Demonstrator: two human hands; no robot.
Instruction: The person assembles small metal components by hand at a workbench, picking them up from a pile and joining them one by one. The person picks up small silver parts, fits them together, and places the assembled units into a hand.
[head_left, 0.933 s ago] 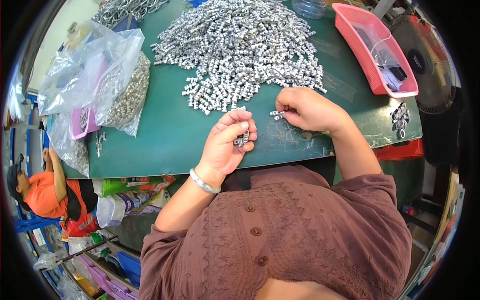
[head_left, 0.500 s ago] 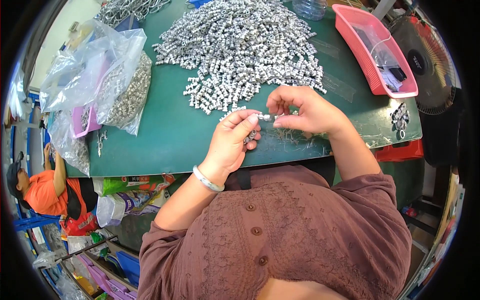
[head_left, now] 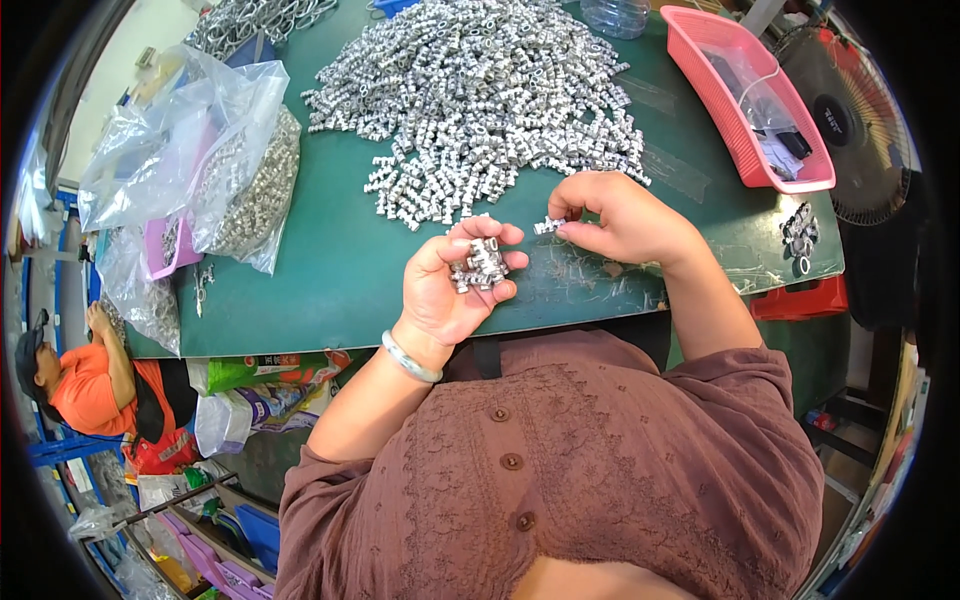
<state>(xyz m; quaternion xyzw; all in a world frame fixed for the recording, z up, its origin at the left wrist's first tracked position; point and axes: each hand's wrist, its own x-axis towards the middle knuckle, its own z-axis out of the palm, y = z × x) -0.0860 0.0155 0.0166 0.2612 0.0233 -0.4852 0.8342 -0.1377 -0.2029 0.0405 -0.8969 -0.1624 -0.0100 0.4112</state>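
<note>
My left hand [head_left: 440, 285] is turned palm up with its fingers curled, cupping several small silver metal fittings [head_left: 482, 264]. Between the thumb and fingers of my right hand [head_left: 625, 220] is another small silver fitting [head_left: 548, 227], pinched just above the green tabletop. A little gap separates the two hands. Beyond them lies a large heap of similar ribbed silver fittings [head_left: 490, 90], its near edge close to my left fingertips.
Clear plastic bags [head_left: 245, 190] of metal parts and a purple bin [head_left: 168, 245] stand at the left. On the right are a pink basket [head_left: 690, 90], a pile of dark and silver rings [head_left: 800, 240] and a fan [head_left: 835, 125]. A person in orange [head_left: 90, 390] works at far left.
My left hand has turned over and opened out, showing the fittings in its palm. My hands have drawn apart, and a fitting now shows in the right hand's pinch.
</note>
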